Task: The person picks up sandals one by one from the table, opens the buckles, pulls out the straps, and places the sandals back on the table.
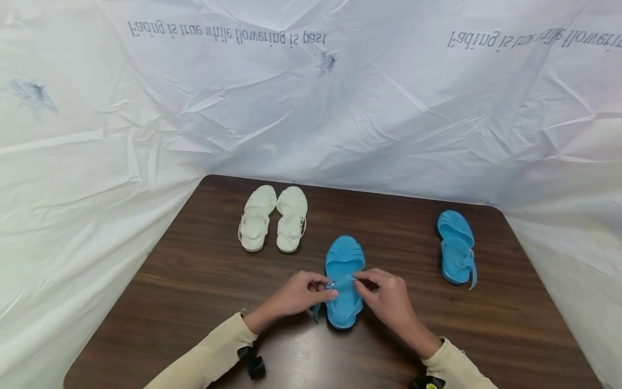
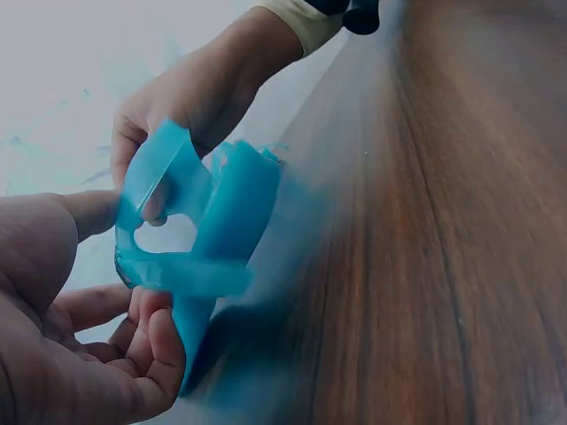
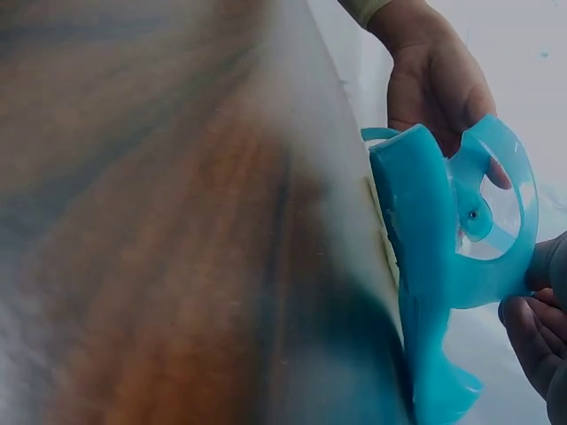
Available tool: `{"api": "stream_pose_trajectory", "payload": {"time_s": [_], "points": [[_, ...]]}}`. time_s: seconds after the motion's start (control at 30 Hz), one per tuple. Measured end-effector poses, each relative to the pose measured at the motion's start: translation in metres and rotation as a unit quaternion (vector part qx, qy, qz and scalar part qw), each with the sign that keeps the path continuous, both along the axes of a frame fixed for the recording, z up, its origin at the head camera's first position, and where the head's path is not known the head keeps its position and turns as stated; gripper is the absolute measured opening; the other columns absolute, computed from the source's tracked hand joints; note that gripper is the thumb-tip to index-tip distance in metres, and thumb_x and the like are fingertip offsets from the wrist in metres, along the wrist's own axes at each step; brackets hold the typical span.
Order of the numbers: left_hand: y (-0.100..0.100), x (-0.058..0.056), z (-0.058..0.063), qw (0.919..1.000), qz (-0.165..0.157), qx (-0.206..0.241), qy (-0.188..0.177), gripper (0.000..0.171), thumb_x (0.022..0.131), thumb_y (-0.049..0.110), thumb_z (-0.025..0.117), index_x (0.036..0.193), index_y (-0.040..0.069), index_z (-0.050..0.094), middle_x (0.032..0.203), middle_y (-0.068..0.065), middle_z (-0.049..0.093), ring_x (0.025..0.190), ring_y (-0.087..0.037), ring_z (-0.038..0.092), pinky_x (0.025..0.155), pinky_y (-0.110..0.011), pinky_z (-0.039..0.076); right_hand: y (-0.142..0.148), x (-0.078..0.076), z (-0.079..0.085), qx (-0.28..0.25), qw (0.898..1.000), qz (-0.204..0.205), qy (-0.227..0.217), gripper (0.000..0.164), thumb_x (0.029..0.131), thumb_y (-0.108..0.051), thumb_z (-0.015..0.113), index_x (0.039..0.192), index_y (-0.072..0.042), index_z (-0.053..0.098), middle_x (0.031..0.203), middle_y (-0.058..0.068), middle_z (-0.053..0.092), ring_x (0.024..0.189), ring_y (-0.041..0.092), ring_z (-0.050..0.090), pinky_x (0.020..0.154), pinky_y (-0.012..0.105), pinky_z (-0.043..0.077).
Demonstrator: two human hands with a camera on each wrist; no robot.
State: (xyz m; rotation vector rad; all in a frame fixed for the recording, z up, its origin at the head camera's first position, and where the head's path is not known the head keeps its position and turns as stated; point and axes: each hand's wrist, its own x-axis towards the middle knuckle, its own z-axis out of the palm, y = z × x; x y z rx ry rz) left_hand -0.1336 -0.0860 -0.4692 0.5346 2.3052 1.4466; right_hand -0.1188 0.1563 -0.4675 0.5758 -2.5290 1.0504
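A blue sandal (image 1: 343,254) lies on the table between both hands, toe pointing away in the head view. My left hand (image 1: 305,293) pinches the strap on the sandal's left side, by a small metal buckle (image 1: 331,284). With thumb and fingertips, my right hand (image 1: 387,296) pinches the upper edge of the strap on the right side. The left wrist view shows the heel part (image 2: 237,208) standing up in a loop, with a loose strap end (image 2: 208,276) across it. In the right wrist view the strap (image 3: 500,279) meets the right fingertips.
A second blue sandal (image 1: 455,246) lies at the right with its strap hanging loose. Two white sandals (image 1: 260,201) stand side by side at the back left. The brown wooden table (image 1: 204,259) is bordered by white sheeting (image 1: 340,119) behind and at the sides.
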Motion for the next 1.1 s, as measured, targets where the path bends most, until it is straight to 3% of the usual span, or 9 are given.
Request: {"api": "stream_pose_trajectory", "payload": {"time_s": [0.37,0.53,0.7,0.8,0.97,1.1], "points": [[-0.003,0.001,-0.006,0.9994,-0.02,-0.02,-0.021,0.039,0.096,0.038,0.071,0.119,0.005,0.071,0.086,0.004,0.066,0.073,-0.009,0.06,0.066,-0.025,0.051,-0.003,0.002,-0.009,0.0,1.0,0.002,-0.027,0.011,0.084,-0.004,0.082,0.092,-0.009,0.078,0.078,-0.009,0.065,0.067,-0.004,0.058,0.059,0.02,0.053],[-0.006,0.003,-0.008,0.999,-0.013,-0.006,-0.042,0.045,0.099,0.039,0.067,0.127,0.004,0.066,0.092,0.001,0.066,0.077,-0.011,0.06,0.065,-0.026,0.051,-0.002,-0.002,-0.01,0.013,0.999,0.016,-0.039,0.009,0.086,-0.007,0.081,0.094,-0.01,0.077,0.079,-0.011,0.062,0.067,-0.002,0.056,0.058,0.02,0.051],[-0.008,0.005,-0.012,0.9972,0.015,0.024,-0.07,0.046,0.107,0.04,0.053,0.134,0.004,0.059,0.093,-0.004,0.065,0.083,-0.016,0.062,0.072,-0.032,0.052,-0.003,-0.008,-0.004,0.028,0.997,0.038,-0.06,0.016,0.092,-0.022,0.078,0.104,-0.012,0.077,0.09,-0.009,0.067,0.073,0.005,0.058,0.062,0.023,0.05],[-0.01,0.007,-0.013,0.9959,0.022,0.039,-0.078,0.04,0.108,0.033,0.051,0.134,0.003,0.057,0.09,-0.005,0.065,0.084,-0.018,0.062,0.072,-0.034,0.052,-0.007,-0.014,0.002,0.048,0.994,0.062,-0.073,0.023,0.094,-0.031,0.076,0.109,-0.014,0.077,0.099,-0.006,0.07,0.081,0.008,0.062,0.068,0.027,0.053],[-0.012,0.008,-0.013,0.9956,0.016,0.031,-0.087,0.036,0.107,0.028,0.053,0.131,0.002,0.058,0.087,-0.004,0.067,0.082,-0.017,0.064,0.068,-0.033,0.053,-0.018,-0.023,0.005,0.088,0.983,0.138,-0.08,0.031,0.096,-0.037,0.072,0.115,-0.013,0.076,0.111,-0.003,0.074,0.103,0.013,0.067,0.084,0.037,0.057],[-0.015,0.01,-0.013,0.9952,0.012,0.029,-0.092,0.033,0.107,0.028,0.055,0.126,0.002,0.06,0.084,-0.005,0.068,0.08,-0.017,0.066,0.067,-0.033,0.054,-0.023,-0.029,0.003,0.09,0.973,0.184,-0.107,0.034,0.098,-0.04,0.069,0.116,-0.012,0.075,0.111,-0.004,0.074,0.102,0.012,0.068,0.085,0.036,0.057]]}}
